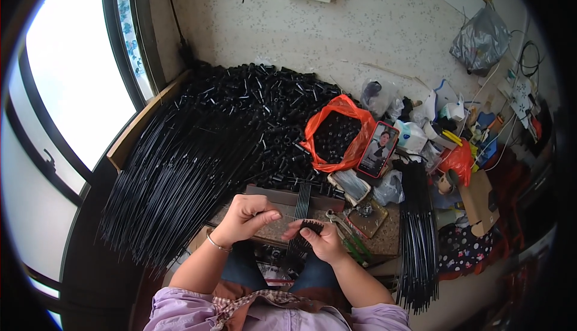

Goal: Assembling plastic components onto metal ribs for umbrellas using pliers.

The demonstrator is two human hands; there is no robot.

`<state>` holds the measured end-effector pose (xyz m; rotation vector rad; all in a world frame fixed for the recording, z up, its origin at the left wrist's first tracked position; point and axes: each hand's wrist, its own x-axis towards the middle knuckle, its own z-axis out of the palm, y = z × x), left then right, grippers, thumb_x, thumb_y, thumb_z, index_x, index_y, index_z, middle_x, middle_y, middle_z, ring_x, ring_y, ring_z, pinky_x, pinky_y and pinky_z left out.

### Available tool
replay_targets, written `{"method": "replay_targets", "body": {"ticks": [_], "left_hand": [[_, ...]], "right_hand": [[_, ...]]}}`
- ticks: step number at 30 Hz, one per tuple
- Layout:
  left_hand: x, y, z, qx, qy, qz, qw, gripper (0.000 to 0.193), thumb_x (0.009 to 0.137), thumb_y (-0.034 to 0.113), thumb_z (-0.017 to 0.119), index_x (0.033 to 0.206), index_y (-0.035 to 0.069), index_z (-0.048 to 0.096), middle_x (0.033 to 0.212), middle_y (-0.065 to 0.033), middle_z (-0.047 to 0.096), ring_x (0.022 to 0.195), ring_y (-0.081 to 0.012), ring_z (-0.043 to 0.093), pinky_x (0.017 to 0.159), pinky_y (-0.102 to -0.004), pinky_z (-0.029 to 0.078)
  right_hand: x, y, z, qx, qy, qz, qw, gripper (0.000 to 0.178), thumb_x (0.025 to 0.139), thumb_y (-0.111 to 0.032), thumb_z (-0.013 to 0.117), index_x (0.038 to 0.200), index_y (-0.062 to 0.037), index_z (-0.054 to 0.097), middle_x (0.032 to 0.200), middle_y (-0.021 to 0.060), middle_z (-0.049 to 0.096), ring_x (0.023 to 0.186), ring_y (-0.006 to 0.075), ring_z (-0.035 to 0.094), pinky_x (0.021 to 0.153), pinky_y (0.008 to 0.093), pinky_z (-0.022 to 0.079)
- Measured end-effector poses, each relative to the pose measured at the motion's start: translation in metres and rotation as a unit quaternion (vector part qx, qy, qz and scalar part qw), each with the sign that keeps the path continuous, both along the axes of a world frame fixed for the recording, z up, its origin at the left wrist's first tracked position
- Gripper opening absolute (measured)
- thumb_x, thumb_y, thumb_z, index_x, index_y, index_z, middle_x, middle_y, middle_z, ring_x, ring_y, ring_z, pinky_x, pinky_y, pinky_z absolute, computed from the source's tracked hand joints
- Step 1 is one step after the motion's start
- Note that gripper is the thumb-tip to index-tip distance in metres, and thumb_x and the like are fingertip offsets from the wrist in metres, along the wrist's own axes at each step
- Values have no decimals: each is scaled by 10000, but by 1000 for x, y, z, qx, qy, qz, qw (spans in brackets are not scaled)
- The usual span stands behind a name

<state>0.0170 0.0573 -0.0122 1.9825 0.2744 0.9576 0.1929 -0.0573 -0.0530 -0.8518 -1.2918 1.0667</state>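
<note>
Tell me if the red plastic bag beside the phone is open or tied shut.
Open: the red plastic bag's mouth is spread wide, and small black parts show inside.

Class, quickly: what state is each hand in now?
Left hand: curled closed; whether it holds anything cannot be told.
Right hand: holding black parts.

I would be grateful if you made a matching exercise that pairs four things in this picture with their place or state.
1. Left hand
2. Right hand
3. Phone
4. Grey plastic bag

A. Hangs at the upper right
B. Holds black pieces
C. Has its screen lit
D. Has a bracelet at its wrist

Pairs: 1-D; 2-B; 3-C; 4-A
</note>
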Motion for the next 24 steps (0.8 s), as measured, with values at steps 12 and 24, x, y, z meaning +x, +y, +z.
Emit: {"method": "replay_targets", "body": {"ticks": [12, 24], "left_hand": [[14, 16, -13, -56, -17, -94, 994, 192, 823, 173, 615, 719, 11, 612, 645, -36, 590, 578, -114, 537, 535, -241, 413], [13, 18, -24, -61, -28, -83, 994, 144, 813, 138, 623, 745, 11, 630, 666, -38, 595, 598, -118, 551, 548, -246, 424]], "right_hand": [[4, 4, -4, 6, 43, 74, 996, 389, 923, -291, 462, 1093, 50, 540, 911, 119, 645, 879, 202, 625, 820, 309, 467], [10, 7, -4, -5, 83, 116, 990, 567, 891, -425, 468, 1139, 84, 492, 960, 147, 627, 922, 241, 614, 860, 334, 452]]}}
